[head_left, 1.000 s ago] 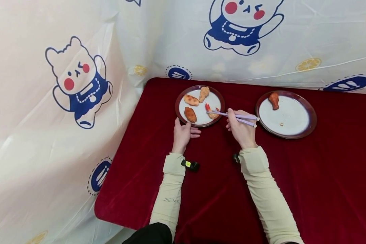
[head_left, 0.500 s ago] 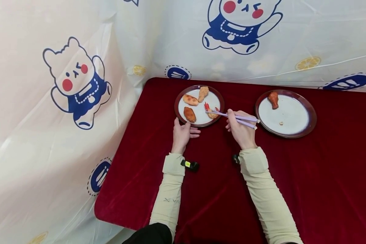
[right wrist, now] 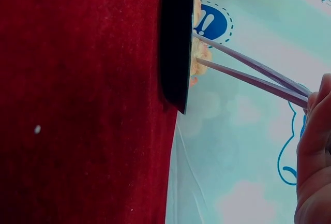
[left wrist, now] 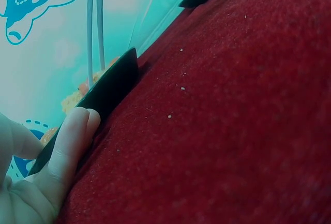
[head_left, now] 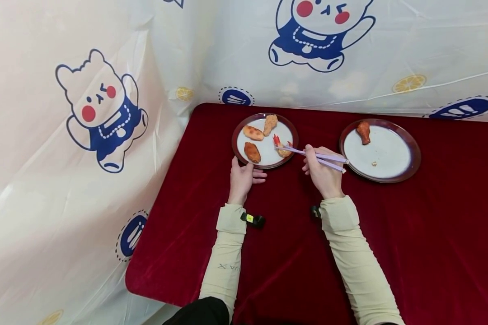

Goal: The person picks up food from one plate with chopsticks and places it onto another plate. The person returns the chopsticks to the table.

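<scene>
My left hand (head_left: 241, 180) holds the near-left rim of a brown-edged plate (head_left: 264, 165) with a pale middle. In the left wrist view, the dark rim (left wrist: 114, 84) sits between its fingers. My right hand (head_left: 324, 174) grips a pair of lilac chopsticks (head_left: 298, 151). Their tips reach over a shrimp (head_left: 283, 150) with a red tail, at the right of that plate. The right wrist view shows the two tips apart, at the food (right wrist: 202, 61); whether they pinch it cannot be told. Also on the plate are a fried drumstick (head_left: 270, 123), a browned dumpling (head_left: 253, 132) and a chicken wing piece (head_left: 252, 152).
A second, larger brown-rimmed plate (head_left: 394, 155) stands to the right, bearing a glazed drumstick (head_left: 363, 132) and a small crumb (head_left: 374, 164). Dark red cloth (head_left: 293, 262) covers the table. A printed white curtain (head_left: 227, 54) hangs behind and at the left.
Hardly anything differs. Both hands, the chopsticks and the food keep nearly the same places, while the head view shifts slightly.
</scene>
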A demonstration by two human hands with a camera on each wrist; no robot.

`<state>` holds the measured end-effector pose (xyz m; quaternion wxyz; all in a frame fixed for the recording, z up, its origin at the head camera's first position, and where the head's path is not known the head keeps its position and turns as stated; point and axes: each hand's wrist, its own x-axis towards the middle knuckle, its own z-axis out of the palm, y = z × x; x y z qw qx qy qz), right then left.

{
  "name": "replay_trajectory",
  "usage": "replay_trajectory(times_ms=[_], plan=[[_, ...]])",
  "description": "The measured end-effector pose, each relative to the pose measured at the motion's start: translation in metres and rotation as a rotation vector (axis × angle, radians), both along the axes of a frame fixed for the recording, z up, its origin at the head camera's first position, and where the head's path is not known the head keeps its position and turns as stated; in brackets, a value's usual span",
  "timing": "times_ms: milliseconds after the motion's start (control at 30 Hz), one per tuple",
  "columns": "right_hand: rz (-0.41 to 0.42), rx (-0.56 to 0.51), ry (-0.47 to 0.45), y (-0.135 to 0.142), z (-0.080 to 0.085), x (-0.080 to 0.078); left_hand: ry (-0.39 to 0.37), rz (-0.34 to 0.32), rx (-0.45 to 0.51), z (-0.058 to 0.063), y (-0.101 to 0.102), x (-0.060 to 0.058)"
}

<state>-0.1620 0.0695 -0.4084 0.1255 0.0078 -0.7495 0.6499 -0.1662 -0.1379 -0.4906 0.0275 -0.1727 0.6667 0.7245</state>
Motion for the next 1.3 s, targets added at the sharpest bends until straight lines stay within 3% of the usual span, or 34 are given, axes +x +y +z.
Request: replay_trajectory(times_ms=[767,1000,1300], plan=[[-0.026,-0.053,0.118,0.005,0.0,0.0,-0.001,0.005,0.005,-0.001,0.0,-0.001],[-0.042,-0.12,0.165,0.011,-0.024,-0.013,-0.014,0.011,0.002,-0.001,0.001,-0.002],[-0.028,-0.104,0.137,0.009,-0.005,-0.003,-0.018,0.004,0.001,0.0,0.0,-0.001]])
